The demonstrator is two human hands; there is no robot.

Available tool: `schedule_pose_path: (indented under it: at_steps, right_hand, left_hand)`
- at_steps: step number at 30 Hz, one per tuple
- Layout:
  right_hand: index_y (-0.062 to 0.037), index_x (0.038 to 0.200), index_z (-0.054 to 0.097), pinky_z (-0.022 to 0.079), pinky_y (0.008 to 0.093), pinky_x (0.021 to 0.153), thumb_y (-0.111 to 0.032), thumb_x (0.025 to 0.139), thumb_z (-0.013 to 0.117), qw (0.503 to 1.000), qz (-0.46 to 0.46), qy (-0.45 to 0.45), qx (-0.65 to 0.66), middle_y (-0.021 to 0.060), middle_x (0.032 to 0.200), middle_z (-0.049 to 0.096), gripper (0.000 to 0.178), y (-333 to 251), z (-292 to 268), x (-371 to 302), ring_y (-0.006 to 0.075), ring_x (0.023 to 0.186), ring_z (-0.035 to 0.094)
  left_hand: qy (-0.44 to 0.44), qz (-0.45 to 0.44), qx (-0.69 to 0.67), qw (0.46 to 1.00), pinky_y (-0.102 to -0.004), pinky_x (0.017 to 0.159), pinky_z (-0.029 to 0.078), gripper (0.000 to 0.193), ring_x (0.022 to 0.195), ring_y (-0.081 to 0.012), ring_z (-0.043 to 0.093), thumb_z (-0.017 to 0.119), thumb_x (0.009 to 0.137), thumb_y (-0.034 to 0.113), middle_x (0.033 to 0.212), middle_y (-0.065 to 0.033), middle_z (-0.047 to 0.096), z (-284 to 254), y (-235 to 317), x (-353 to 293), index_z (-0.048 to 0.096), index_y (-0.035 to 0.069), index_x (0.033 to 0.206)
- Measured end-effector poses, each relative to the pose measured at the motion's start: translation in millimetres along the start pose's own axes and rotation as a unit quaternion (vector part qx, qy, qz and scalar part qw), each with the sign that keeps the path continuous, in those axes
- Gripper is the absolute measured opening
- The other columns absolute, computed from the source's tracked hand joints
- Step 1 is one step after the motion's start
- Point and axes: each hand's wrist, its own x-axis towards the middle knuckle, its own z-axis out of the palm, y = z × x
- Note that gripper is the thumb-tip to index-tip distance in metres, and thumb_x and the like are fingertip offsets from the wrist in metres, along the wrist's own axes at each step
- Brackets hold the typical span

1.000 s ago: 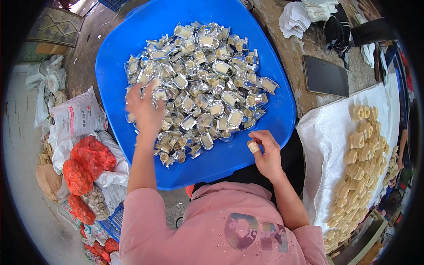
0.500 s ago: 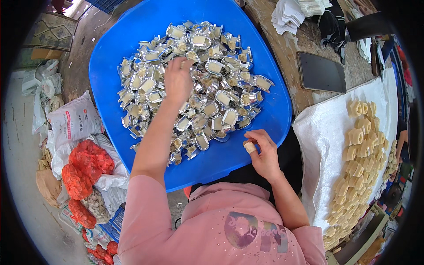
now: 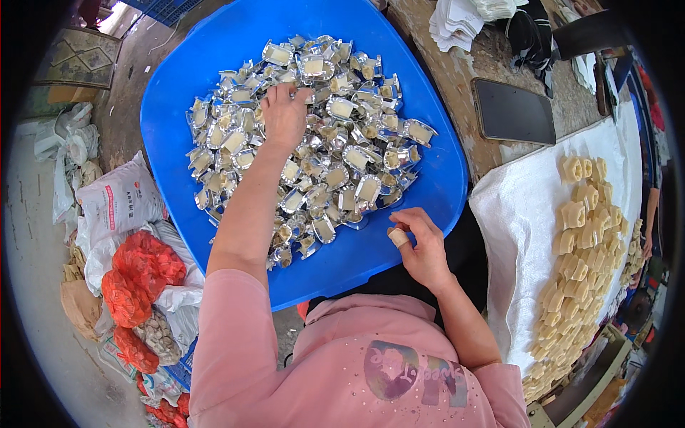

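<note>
A wide blue plastic tub [image 3: 307, 280] holds a heap of shiny silver, chrome-look pieces [image 3: 341, 108] with cream-coloured centres. My left hand [image 3: 284, 118] reaches over the heap's upper middle, its fingers curled down among the pieces. The fingertips are hidden, so what they grip does not show. Beside the tub's near right rim rests my right hand [image 3: 424, 250], holding nothing, with its thumb and fingers apart. A tan bandage [image 3: 398, 237] wraps its thumb.
On the right, many cream pieces [image 3: 581, 235] lie on a white woven sheet [image 3: 510, 214]. A dark phone [image 3: 514, 110] and folded white cloths [image 3: 457, 25] lie on the worn wooden table. Red bags [image 3: 146, 264] and a white sack [image 3: 121, 192] stand at the left.
My left hand has shifted slightly, its fingers now more curled into the heap. My right hand stays by the rim. The whole view has moved a little.
</note>
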Motion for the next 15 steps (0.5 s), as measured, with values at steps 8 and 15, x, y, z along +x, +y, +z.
schedule_pose_path:
  at_steps: [8,15]
  right_hand:
    - [-0.0010,0.105,0.060,0.051,0.0301,0.070,0.004,0.082,0.065,1.000,0.017,-0.001,0.003,0.0125,0.098,0.060,0.024,0,0,-2,0.0200,0.076,0.061]
    - [-0.0033,0.112,0.058,0.051,0.0310,0.069,0.004,0.079,0.070,0.999,-0.006,0.024,0.037,0.0128,0.102,0.058,0.036,-6,1,4,0.0198,0.077,0.061]
  left_hand:
    - [0.071,-0.062,-0.237,0.967,-0.0424,0.092,0.039,0.023,0.096,-0.0280,0.059,0.058,0.078,-0.003,0.094,-0.0080,0.067,-23,-5,-11,0.062,0.008,0.098]
    - [0.023,-0.069,-0.375,0.924,-0.0268,0.075,0.049,0.017,0.085,-0.0138,0.064,0.058,0.082,-0.007,0.091,-0.0058,0.066,-73,60,-68,0.063,0.003,0.095]
